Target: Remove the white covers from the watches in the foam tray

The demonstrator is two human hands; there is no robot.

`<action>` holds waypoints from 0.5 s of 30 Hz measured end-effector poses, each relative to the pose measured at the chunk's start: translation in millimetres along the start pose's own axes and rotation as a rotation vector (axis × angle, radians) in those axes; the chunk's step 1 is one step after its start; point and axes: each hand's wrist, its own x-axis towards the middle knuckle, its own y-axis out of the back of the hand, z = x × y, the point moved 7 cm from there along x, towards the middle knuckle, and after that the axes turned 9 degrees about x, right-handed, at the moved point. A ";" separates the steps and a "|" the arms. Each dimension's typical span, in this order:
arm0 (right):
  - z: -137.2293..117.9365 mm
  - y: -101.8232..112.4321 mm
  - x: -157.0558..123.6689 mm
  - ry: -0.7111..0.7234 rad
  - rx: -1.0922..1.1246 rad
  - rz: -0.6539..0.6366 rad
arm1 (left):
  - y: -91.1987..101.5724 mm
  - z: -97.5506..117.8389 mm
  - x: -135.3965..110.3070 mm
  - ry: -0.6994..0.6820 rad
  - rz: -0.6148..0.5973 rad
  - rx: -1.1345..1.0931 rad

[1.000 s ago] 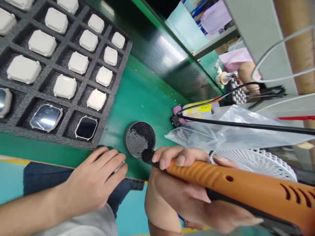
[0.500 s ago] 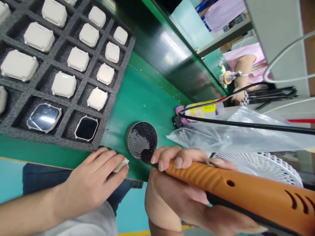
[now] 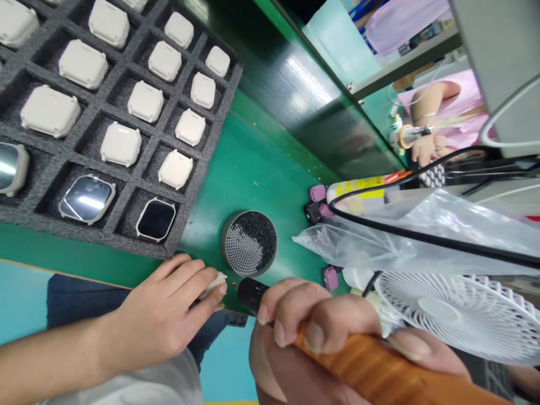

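My left hand (image 3: pixel 169 304) is closed around a pale watch case (image 3: pixel 216 283) at the table's front edge. The fingers cover most of that case. My right hand (image 3: pixel 316 318) grips an orange electric screwdriver (image 3: pixel 371 371) with a black nose. Its thin bit points left at the watch case, a short distance from it; whether they touch I cannot tell. Just beyond the bit stands a round screw dish (image 3: pixel 226 256), with small dark screws heaped on one side and a dimpled grey surface on the other.
A dark foam tray (image 3: pixel 139 247) holds several white watch cases (image 3: pixel 121 144), some with dark screens up. On the right are a clear plastic bag (image 3: pixel 379 236), a white fan (image 3: pixel 447 309), a black cable (image 3: pixel 422 230) and small purple-and-black items (image 3: pixel 317 211). Another person's arm (image 3: pixel 428 107) shows behind.
The screwdriver's nose has come away from the screw dish, down and toward the watch case in my left hand. My left hand keeps its hold. The whole view has shifted a little.
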 end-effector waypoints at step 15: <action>5.2 11.3 -17.0 -0.119 -0.006 0.034 | 1.5 0.4 1.8 0.000 0.016 0.004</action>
